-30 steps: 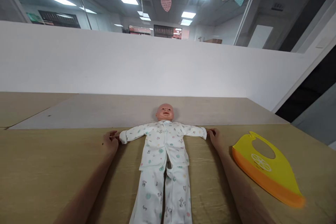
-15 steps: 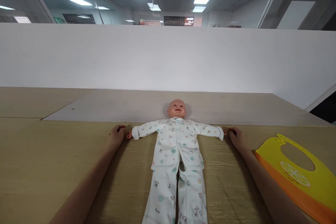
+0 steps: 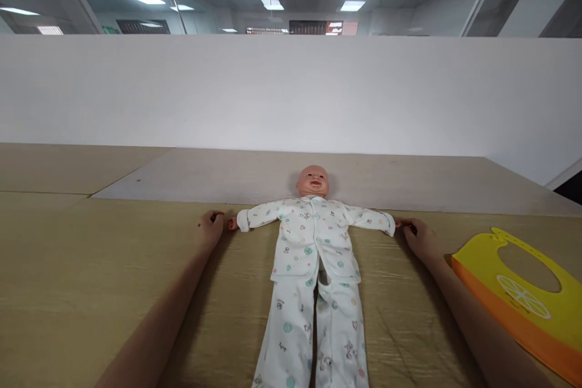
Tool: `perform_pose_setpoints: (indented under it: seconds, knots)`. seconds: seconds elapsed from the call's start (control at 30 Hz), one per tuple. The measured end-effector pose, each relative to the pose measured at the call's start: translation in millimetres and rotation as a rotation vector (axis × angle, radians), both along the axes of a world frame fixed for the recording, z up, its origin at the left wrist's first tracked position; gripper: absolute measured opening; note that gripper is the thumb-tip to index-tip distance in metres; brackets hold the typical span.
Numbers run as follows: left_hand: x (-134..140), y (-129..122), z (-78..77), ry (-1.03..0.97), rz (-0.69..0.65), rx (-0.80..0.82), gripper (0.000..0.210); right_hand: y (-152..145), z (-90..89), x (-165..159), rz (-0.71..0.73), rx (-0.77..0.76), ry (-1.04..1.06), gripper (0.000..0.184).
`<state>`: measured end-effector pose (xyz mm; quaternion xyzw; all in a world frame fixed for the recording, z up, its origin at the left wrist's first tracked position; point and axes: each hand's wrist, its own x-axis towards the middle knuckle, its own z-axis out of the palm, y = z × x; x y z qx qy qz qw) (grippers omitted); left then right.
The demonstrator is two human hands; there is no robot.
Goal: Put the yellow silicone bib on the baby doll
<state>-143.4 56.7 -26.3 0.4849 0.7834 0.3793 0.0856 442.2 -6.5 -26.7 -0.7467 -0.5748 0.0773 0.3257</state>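
A baby doll [image 3: 313, 242] lies on its back, arms spread out sideways, dressed in a white printed top and trousers. Just off the doll's hand on the left side, my left hand [image 3: 211, 229] rests with curled fingers and a small gap between. On the opposite side, my right hand [image 3: 421, 239] has its thumb and fingers drawn together at the doll's other hand [image 3: 398, 224], seeming to pinch it. Both my forearms reach in from the bottom corners, one along each side of the doll.
A yellow and orange bib [image 3: 522, 300] lies right of my right forearm. The tan mat [image 3: 91, 291] meets a paler strip [image 3: 227, 173] behind the doll's head. Beyond it stands a white low wall [image 3: 291, 94] with glass above.
The view has shifted slightly, so the doll and bib appear a little further right. My right fingertips have come closer to the doll's hand. My left hand stays beside the other one.
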Motion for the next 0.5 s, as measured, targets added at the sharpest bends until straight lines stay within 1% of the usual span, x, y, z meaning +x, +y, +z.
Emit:
perform_pose_setpoints:
  seconds: [0.1,0.2,0.3,0.5]
  knots:
    - [5.3,-2.6,5.4,-0.030,-0.011,-0.023,0.030,-1.7,3.2,-3.3,-0.011,-0.028,-0.020,0.028]
    - [10.0,-4.8,9.2,-0.019,0.004,-0.038,0.028,-1.6,4.4,-4.3,0.006,-0.012,-0.027,0.028]
    - [10.6,-4.8,8.4,0.026,-0.006,-0.051,0.027,-1.7,4.2,-4.3,0.028,-0.005,-0.033,0.030]
    - [6.8,-1.7,3.4,0.106,-0.039,-0.076,0.024,-1.0,-1.0,-2.3,0.020,0.001,-0.046,0.030]
